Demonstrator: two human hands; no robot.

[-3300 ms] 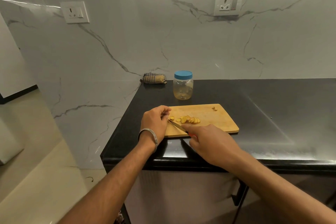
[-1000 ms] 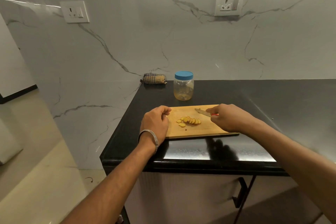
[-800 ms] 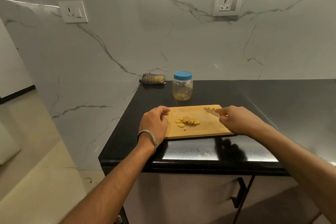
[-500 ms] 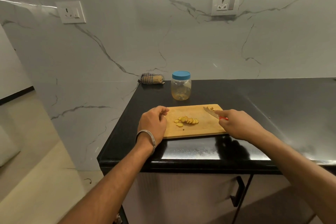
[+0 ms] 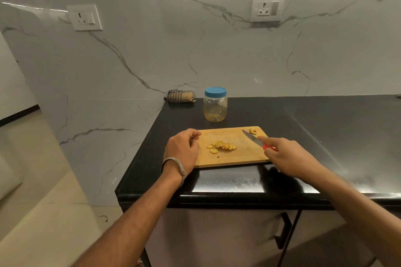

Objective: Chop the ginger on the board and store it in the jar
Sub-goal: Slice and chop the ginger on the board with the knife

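A row of ginger slices (image 5: 223,146) lies in the middle of the wooden board (image 5: 240,154). A small ginger scrap (image 5: 252,131) sits at the board's far right corner. My right hand (image 5: 284,156) grips a red-handled knife (image 5: 252,139) at the board's right end, forefinger along the blade, tip pointing at the scrap. My left hand (image 5: 183,149) rests at the board's left edge with fingers curled, holding nothing that shows. The clear jar (image 5: 215,105) with its blue lid on stands behind the board.
The board lies near the front left corner of a black counter (image 5: 325,128). A folded checked cloth (image 5: 181,96) sits against the marble wall at the back left. The counter drops off to the floor on the left. A cabinet handle (image 5: 283,230) is below.
My right hand has carried the knife from the slices at the board's front to its far right corner, beside the scrap. My left hand stayed put at the left edge.
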